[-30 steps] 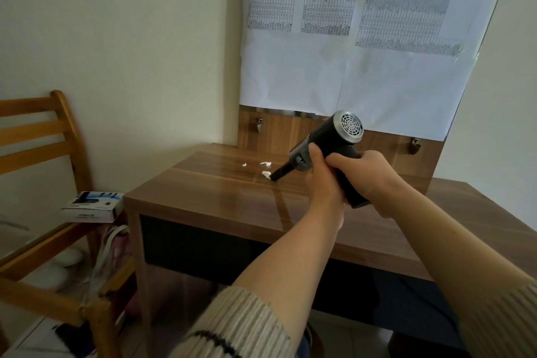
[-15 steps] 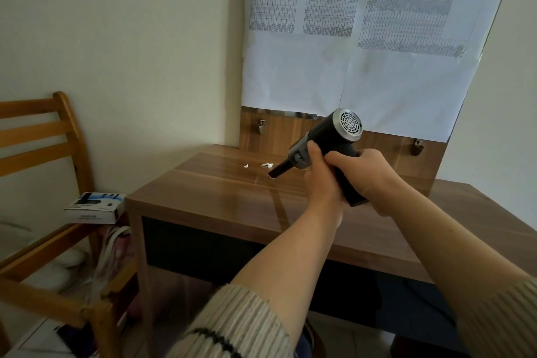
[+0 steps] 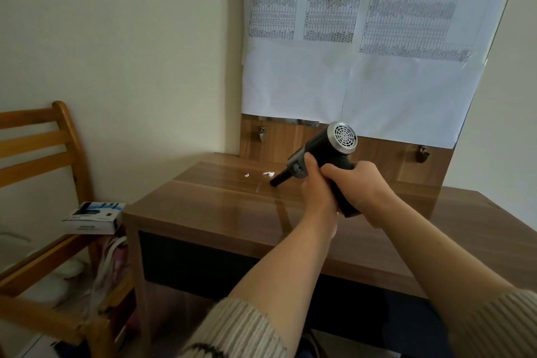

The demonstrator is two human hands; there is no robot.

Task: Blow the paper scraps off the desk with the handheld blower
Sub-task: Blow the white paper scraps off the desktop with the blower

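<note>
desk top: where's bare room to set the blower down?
Bare: desk front strip from the left corner to the arms; right end past the right hand. Crowded: paper scraps ahead of the blower nozzle.

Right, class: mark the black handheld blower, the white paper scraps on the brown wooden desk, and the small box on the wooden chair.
Black handheld blower point(image 3: 319, 151): head view, on its barrel.
White paper scraps point(image 3: 268, 174): head view, on the larger scrap.
Small box point(image 3: 94, 219): head view, on its top face.

Both hands are hiding the blower point(image 3: 325, 151) grip; print on the wall sheets point(image 3: 363, 38) is blurring; the frame is cutting off the chair point(image 3: 43, 154).
</note>
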